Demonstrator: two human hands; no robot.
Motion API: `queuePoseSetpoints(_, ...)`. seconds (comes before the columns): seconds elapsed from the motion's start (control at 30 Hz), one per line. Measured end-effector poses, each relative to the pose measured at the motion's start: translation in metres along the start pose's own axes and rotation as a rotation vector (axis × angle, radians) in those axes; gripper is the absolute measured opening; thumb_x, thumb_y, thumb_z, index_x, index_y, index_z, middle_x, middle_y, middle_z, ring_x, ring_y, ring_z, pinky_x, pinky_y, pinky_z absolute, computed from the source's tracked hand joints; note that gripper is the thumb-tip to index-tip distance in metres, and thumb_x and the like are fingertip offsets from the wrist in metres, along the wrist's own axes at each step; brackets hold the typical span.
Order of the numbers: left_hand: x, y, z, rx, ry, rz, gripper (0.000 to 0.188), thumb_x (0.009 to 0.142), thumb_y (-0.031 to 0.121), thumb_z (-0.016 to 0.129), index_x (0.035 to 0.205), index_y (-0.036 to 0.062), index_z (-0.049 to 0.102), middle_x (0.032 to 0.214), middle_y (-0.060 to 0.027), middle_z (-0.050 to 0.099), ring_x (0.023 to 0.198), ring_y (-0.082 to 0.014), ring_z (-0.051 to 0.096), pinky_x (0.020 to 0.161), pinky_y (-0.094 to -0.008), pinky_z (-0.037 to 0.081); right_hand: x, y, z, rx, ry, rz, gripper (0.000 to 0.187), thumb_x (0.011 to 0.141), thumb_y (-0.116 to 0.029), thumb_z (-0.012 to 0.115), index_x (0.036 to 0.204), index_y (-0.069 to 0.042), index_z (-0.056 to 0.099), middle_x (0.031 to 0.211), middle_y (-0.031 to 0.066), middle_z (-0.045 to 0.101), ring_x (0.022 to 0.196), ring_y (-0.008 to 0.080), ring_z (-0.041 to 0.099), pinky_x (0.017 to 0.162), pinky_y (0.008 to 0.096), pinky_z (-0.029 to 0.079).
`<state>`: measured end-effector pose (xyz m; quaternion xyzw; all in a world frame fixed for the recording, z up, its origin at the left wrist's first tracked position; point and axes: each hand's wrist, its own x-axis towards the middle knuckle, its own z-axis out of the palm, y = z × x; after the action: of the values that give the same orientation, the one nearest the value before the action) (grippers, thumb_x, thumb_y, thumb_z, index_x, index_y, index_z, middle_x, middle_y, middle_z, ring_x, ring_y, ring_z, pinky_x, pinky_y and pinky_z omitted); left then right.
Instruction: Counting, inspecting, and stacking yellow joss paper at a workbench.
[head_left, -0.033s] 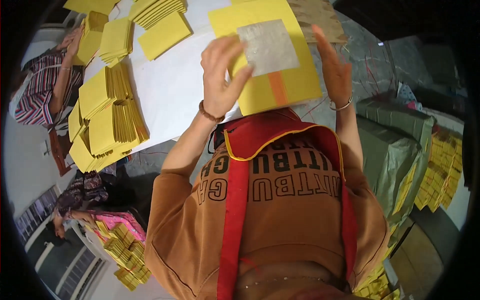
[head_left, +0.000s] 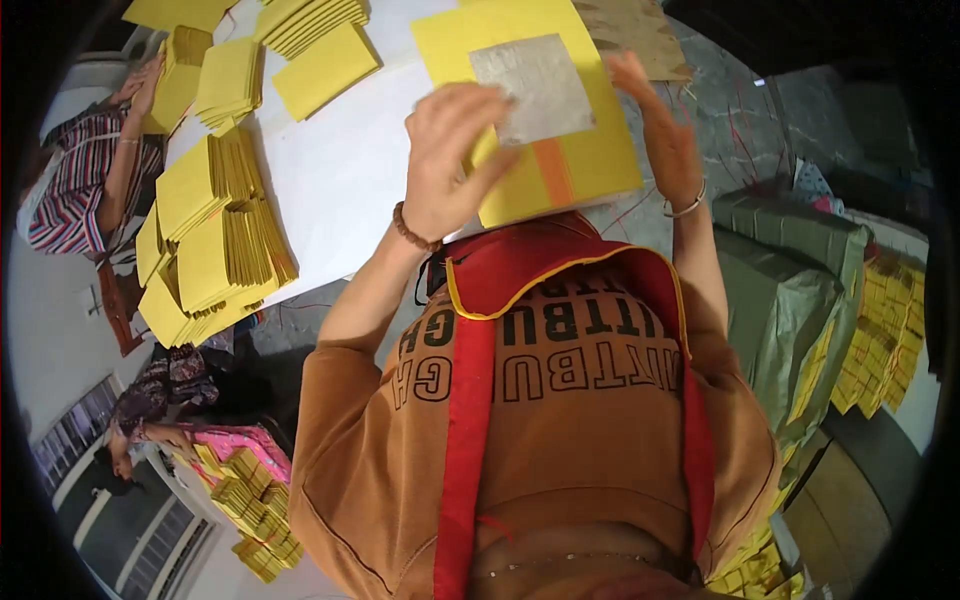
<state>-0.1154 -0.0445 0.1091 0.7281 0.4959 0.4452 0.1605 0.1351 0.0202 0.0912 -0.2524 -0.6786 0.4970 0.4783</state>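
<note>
A stack of large yellow paper sheets point(head_left: 600, 185) lies on the white table in front of me. On its top sheet is a silvery square patch point(head_left: 533, 88), with an orange stripe point(head_left: 552, 172) below it. My left hand point(head_left: 452, 150) is over the stack's left part, fingers stretched and apart, their tips slightly blurred near the patch. My right hand point(head_left: 668, 140) stands on edge by the stack's right side, its palm toward the sheets and its fingers extended and blurred. Neither hand holds anything that I can see. Whether the right fingers touch the paper, I cannot tell.
Several bundles of folded yellow paper point(head_left: 225, 230) line the white table point(head_left: 335, 185) at left. A person in a striped shirt point(head_left: 75, 200) handles yellow paper there. Another person point(head_left: 160, 400) is at lower left. Green-wrapped packages point(head_left: 770, 290) stand at my right, with yellow bundles point(head_left: 885, 335) beyond.
My left hand has shifted slightly right over the sheets. My right hand has moved a little left, its fingertips closer to the stack's edge.
</note>
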Motion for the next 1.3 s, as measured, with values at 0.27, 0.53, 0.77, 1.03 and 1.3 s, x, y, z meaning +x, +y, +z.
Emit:
queuePoseSetpoints(0.27, -0.015, 0.021, 0.0, 0.313, -0.397, 0.179, 0.063, 0.065, 0.037, 0.071, 0.119, 0.0101, 0.052, 0.123, -0.0084, 0.046, 0.112, -0.0266, 0.041, 0.092, -0.0381, 0.029, 0.0, 0.011, -0.012, -0.21, -0.262, 0.01, 0.045, 0.093, -0.034, 0.032, 0.11, -0.003, 0.059, 0.119, 0.0067, 0.055, 0.129, 0.0223, 0.028, 0.101, 0.0355, 0.027)
queuePoseSetpoints(0.53, -0.02, 0.032, -0.003, 0.419, -0.423, 0.252, 0.047, 0.076, 0.031, 0.063, 0.117, 0.0103, 0.054, 0.122, -0.0097, 0.049, 0.109, -0.0278, 0.044, 0.089, -0.0374, 0.034, 0.007, 0.025, -0.012, -0.291, -0.252, -0.056, 0.035, 0.093, -0.027, 0.037, 0.097, -0.004, 0.063, 0.106, 0.0042, 0.062, 0.12, 0.021, 0.038, 0.102, 0.035, 0.024)
queuePoseSetpoints(0.77, -0.018, 0.032, -0.003, 0.439, -0.404, 0.274, 0.039, 0.078, 0.031, 0.062, 0.111, 0.0104, 0.058, 0.116, -0.0103, 0.053, 0.106, -0.0263, 0.048, 0.086, -0.0361, 0.038, 0.02, 0.033, -0.015, -0.383, -0.273, -0.246, 0.033, 0.093, -0.022, 0.037, 0.084, -0.006, 0.064, 0.09, 0.0009, 0.065, 0.099, 0.0155, 0.049, 0.099, 0.0347, 0.028)
queuePoseSetpoints(1.03, -0.012, 0.04, -0.004, 0.559, -0.468, 0.391, 0.039, 0.076, 0.029, 0.063, 0.107, 0.0053, 0.058, 0.11, -0.0109, 0.056, 0.098, -0.026, 0.053, 0.079, -0.0349, 0.044, 0.019, 0.039, -0.009, -0.355, -0.173, -0.256, 0.032, 0.092, -0.02, 0.037, 0.079, -0.006, 0.062, 0.086, 0.0021, 0.065, 0.094, 0.0159, 0.051, 0.097, 0.0338, 0.03)
queuePoseSetpoints(1.3, -0.009, 0.036, -0.005, 0.535, -0.446, 0.463, 0.032, 0.076, 0.022, 0.061, 0.103, 0.0054, 0.058, 0.104, -0.009, 0.058, 0.09, -0.0223, 0.055, 0.074, -0.0314, 0.047, 0.017, 0.039, -0.006, -0.303, -0.157, -0.255, 0.033, 0.092, -0.019, 0.036, 0.078, -0.004, 0.062, 0.085, 0.0036, 0.065, 0.093, 0.0161, 0.052, 0.098, 0.0357, 0.028)
